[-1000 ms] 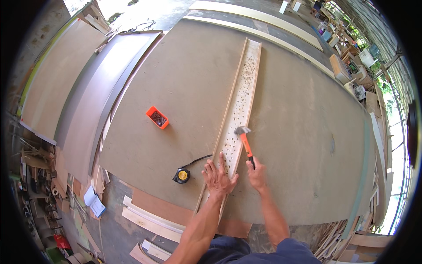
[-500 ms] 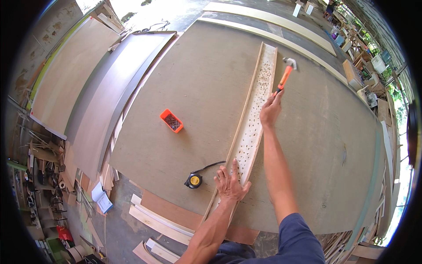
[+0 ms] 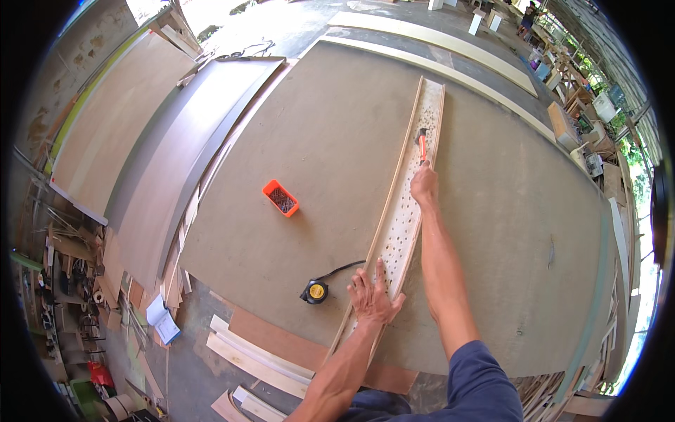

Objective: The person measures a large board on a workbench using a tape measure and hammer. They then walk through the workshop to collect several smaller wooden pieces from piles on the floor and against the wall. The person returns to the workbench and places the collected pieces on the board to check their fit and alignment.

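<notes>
A long, shallow wooden channel [image 3: 404,218] with raised side strips and a pale, speckled inner face lies lengthwise on the big table board. My right hand [image 3: 425,186] is wrapped round the orange-and-black handle of a claw hammer [image 3: 422,141]. The hammer's head is over the far half of the channel; whether it touches the surface I cannot tell. Flat on the near part of the channel rests my left hand [image 3: 373,299], its fingers spread and holding nothing. Left of that hand sits a black and yellow tape measure [image 3: 316,291], with a dark strap running toward the channel.
An orange box of nails [image 3: 280,198] stands on the brown table board [image 3: 492,211], left of the channel. Large sheet panels [image 3: 183,148] lean at the left. Wood strips [image 3: 260,359] lie below the near edge, beside an open booklet [image 3: 163,320] on the floor.
My right hand has swung the hammer down and left, from beside the channel's right edge to over its inner face. The left hand stays pressed on the channel. The view has shifted slightly.
</notes>
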{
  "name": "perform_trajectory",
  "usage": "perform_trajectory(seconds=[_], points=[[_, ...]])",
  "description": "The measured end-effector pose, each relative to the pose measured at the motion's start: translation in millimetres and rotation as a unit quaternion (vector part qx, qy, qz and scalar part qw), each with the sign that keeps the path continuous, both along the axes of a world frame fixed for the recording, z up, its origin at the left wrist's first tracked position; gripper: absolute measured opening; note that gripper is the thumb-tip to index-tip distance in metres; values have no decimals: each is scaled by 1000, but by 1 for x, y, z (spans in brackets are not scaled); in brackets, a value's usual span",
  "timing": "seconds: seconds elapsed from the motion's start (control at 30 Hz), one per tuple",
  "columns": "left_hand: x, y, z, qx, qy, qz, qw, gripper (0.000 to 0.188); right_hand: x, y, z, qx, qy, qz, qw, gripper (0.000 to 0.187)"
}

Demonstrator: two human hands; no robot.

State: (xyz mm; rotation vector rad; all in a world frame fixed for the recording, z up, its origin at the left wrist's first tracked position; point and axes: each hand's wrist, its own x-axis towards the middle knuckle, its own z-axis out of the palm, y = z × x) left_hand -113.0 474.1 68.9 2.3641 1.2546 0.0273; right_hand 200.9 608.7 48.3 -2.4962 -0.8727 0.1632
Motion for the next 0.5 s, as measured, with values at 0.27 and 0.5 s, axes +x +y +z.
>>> perform_trajectory(seconds=[0.27, 0.5], points=[[0, -3, 6, 3, 2, -1, 1000, 117, -17, -2, -23, 85, -24, -48, 995, 52], [-2, -2, -9, 50, 28, -3, 998, 107, -134, -1, -8, 120, 43, -27, 991, 67]])
